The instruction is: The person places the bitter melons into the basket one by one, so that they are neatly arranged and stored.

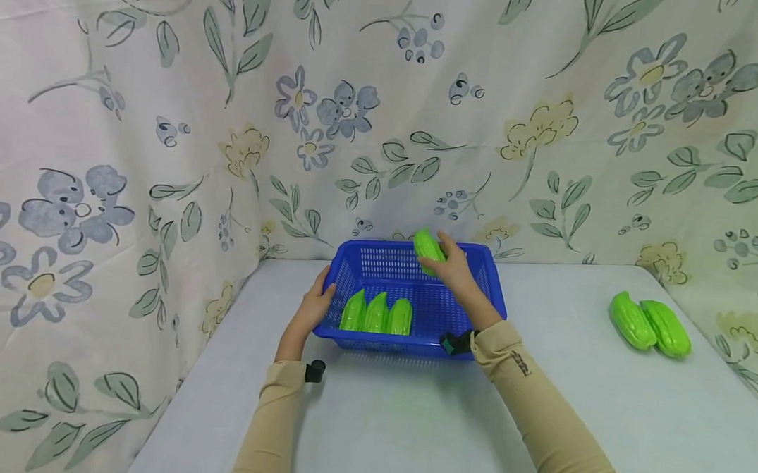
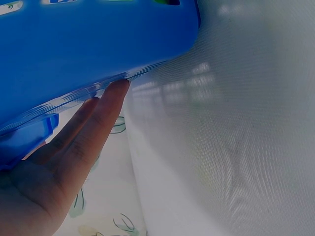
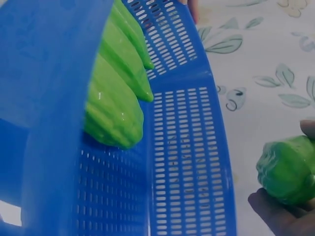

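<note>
Head view shows the right hand (image 1: 452, 266) pinching a green gourd (image 1: 428, 250) between its thumb and fingers, held up by the far rim of a blue basket (image 1: 381, 341). The left hand (image 1: 315, 303) grips the basket's left side, thumb at the rim; the left wrist view shows its fingers fairly straight against the outer wall. Inside, at the left front, three gourds (image 1: 375, 314) lie side by side. Well apart to the right, two other gourds (image 1: 631, 322) lie side by side on the white desk (image 1: 384, 420). Beige sleeves (image 1: 537, 406) cover both arms, and floral cloth (image 1: 423, 90) hangs behind.
</note>
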Demonstrator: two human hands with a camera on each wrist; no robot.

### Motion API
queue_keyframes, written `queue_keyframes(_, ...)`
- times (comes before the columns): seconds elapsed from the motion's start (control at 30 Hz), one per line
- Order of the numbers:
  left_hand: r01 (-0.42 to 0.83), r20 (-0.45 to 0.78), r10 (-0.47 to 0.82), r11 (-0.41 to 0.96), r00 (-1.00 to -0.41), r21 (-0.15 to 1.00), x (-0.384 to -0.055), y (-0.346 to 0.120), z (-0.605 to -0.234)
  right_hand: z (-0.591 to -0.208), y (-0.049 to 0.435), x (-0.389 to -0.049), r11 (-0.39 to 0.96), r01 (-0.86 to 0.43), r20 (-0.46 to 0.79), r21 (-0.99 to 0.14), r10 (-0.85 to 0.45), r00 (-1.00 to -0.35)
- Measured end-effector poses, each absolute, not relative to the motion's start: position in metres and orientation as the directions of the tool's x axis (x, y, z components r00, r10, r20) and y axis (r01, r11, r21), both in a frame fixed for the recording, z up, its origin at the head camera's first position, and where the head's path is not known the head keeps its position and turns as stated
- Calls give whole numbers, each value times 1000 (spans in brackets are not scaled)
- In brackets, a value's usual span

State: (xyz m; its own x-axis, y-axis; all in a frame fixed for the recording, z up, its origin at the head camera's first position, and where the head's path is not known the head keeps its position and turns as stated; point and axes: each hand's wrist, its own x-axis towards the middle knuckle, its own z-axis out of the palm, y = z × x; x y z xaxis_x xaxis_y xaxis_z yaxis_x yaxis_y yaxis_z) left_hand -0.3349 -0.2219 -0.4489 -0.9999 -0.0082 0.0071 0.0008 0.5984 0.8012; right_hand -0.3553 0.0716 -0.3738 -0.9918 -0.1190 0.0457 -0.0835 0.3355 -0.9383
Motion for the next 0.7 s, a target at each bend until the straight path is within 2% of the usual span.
queue_keyframes(0.7,-3,4,-11,608,-1000,794,-336,-221,-447,-380,67,-358,435,13,-70,-900,-114,-991)
